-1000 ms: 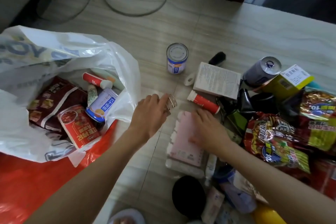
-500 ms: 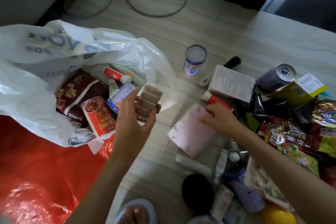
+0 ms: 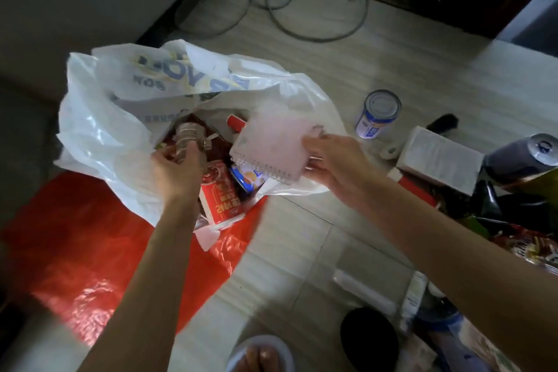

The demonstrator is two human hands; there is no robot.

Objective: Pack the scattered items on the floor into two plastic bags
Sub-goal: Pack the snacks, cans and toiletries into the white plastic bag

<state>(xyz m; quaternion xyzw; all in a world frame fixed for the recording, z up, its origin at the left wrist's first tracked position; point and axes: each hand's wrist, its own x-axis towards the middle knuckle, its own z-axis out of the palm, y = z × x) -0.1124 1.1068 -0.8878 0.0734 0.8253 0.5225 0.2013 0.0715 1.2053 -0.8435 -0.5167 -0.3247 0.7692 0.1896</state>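
Now both hands have reached over the white bag (image 3: pixel 99 118): left hand (image 3: pixel 178 169) grips the jar (image 3: pixel 188 137), right hand (image 3: pixel 335 160) pinches the lifted notebook (image 3: pixel 271 151).

The left hand (image 3: pixel 178 169) covers the lower part of the ridged jar (image 3: pixel 188 137) it grips. The pink notebook (image 3: pixel 271 151) is motion-blurred and hides goods inside the white bag (image 3: pixel 99 130). The snack packets (image 3: pixel 531 248) run off the right edge.

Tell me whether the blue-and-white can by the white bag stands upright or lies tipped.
Upright. The blue-and-white can stands on the floor with its round silver lid facing up.
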